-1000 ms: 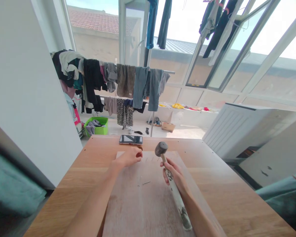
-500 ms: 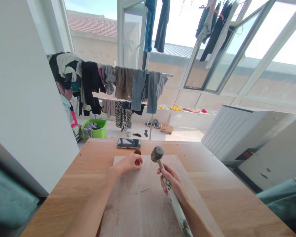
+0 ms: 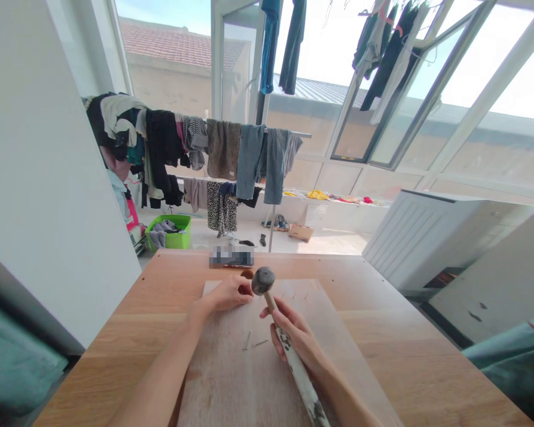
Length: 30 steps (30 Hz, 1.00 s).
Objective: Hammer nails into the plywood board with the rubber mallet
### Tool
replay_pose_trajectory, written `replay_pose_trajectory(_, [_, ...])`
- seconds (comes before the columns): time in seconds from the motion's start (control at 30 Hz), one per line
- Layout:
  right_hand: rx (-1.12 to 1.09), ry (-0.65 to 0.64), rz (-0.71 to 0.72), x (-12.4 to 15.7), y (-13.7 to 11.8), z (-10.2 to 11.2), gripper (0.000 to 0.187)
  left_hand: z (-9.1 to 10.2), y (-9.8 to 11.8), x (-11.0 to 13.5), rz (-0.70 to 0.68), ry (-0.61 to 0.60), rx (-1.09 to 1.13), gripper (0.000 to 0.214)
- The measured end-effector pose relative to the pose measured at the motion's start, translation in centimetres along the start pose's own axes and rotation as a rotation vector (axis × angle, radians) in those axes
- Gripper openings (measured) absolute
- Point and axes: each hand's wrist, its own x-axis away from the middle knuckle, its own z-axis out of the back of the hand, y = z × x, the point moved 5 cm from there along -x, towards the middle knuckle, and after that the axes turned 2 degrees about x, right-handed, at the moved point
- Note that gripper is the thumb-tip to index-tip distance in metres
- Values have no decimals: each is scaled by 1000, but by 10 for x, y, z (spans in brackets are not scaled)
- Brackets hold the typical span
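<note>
My right hand (image 3: pixel 296 329) is wrapped round the worn, pale handle of a mallet (image 3: pixel 263 280) with a dark grey rounded head. That head is raised just right of my left hand (image 3: pixel 231 292), whose thumb and fingers are pinched together low over a wooden board (image 3: pixel 222 379). A thin nail seems to be in the pinch, mostly hidden by the fingers and the mallet head. To the right, several thin nails (image 3: pixel 294 295) stand upright in a row along the board's far part. Loose nails (image 3: pixel 260 343) lie nearer me on the board.
The board rests on a wood-grain table (image 3: pixel 129 332). At the table's far edge lies a phone (image 3: pixel 232 257), partly blurred out, and a small round brown thing (image 3: pixel 247 274) sits beyond my left hand. Behind stand a laundry rack (image 3: pixel 271 225) and a green basket (image 3: pixel 178 237).
My right hand has moved the mallet left, bringing its head close beside my left hand's fingertips. My left hand keeps its pinch in nearly the same place.
</note>
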Motion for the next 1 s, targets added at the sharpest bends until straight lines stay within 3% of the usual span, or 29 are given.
replay_pose_trajectory(0.57, [48, -31, -31, 1, 3, 0, 40, -1, 1, -2, -19, -8, -81, 3])
replay_pose_trajectory(0.77, [34, 49, -1, 1, -1, 7, 38, 10, 15, 4, 80, 23, -196, 25])
replay_pose_trajectory(0.87, [15, 127, 33, 0, -2, 15, 38, 11, 31, 9, 123, -46, -272, 25])
replay_pose_trajectory(1.0, [-14, 222, 75, -2, -6, 26, 36, -10, 61, 15, 130, -247, -346, 15])
